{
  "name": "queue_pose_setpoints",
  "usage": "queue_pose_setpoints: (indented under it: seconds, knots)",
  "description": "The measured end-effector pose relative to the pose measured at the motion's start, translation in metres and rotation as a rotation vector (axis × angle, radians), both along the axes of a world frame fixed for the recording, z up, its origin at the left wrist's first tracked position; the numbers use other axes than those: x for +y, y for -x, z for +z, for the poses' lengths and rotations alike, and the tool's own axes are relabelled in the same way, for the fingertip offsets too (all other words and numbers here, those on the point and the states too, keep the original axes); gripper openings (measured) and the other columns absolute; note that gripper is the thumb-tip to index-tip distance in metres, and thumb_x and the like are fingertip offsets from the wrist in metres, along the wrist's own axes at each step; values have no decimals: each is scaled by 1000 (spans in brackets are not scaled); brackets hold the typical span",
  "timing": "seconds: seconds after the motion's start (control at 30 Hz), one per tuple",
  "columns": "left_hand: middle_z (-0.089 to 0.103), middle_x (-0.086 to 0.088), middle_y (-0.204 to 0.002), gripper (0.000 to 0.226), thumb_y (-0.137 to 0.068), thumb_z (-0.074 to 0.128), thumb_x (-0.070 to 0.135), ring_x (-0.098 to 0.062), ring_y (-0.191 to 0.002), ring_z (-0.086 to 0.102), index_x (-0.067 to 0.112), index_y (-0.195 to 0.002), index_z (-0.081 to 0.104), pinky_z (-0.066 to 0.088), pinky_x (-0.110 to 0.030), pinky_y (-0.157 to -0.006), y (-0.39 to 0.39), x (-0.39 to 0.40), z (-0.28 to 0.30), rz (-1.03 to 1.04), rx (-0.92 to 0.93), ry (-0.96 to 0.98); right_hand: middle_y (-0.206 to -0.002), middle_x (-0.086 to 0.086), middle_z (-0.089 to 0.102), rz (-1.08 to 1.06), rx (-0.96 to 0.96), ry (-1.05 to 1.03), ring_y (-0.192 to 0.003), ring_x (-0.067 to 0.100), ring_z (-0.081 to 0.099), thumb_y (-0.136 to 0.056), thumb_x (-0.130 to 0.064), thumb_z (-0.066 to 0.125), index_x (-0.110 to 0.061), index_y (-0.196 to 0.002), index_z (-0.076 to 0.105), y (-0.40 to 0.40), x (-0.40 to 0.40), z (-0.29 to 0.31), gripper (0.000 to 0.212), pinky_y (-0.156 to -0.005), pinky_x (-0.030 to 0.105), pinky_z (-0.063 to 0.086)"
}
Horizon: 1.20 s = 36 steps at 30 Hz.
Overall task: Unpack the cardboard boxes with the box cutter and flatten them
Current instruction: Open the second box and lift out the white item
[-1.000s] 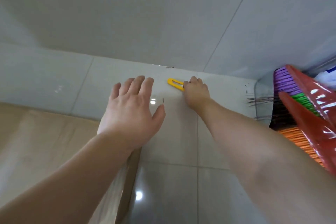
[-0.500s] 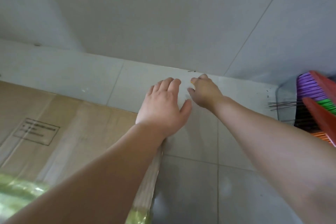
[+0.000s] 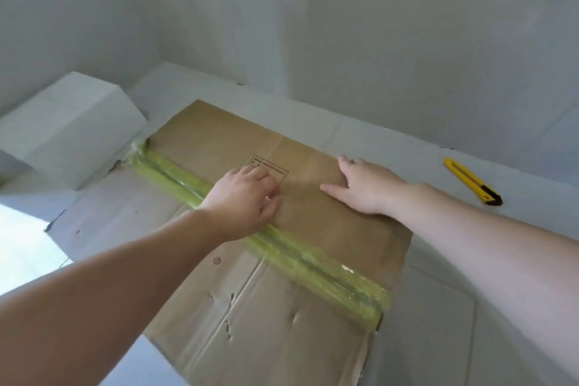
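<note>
One flattened cardboard box [image 3: 316, 197] lies on the floor, both hands resting on it: the left hand [image 3: 247, 197] loosely curled, the right hand [image 3: 365, 186] spread flat. One box cutter [image 3: 471, 181] lies right of the box, untouched; one white box [image 3: 67, 125] stands at its far left corner.

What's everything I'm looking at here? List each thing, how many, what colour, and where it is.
Cardboard box: one, brown, lying flattened on the floor, centre.
Tape strip: one, yellowish-green, running diagonally across the cardboard box.
Printed label: one, black outline, on the far panel, partly under the left hand.
Box cutter: one, yellow and black, on the floor at right, apart from both hands.
White block: one, on the floor at far left.
Floor: pale grey tiles.
Wall: pale grey tiles, behind.
Left hand: fingers curled, resting on the cardboard beside the tape.
Right hand: flat, pressing the far panel.
</note>
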<state>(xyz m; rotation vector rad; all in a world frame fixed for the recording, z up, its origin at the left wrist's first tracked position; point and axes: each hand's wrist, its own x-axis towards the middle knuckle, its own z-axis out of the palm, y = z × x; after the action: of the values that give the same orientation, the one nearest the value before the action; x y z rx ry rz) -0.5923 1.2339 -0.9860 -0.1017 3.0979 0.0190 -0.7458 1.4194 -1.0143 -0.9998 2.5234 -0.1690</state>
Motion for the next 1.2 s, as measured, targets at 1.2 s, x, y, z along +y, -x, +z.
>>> queue_pose_setpoints:
  seconds: [1.2]
  knots:
    - [58,-2,-65,12,-76,65,16,-24,-57,56,11,-65,64,51,-32,-61,-70,-37,4,-266,130,-27,-117,12,38,488,287,2,-104,34,48,-80,-16,54,-12,-115,41,-135,-62,33,37,-78,41,43]
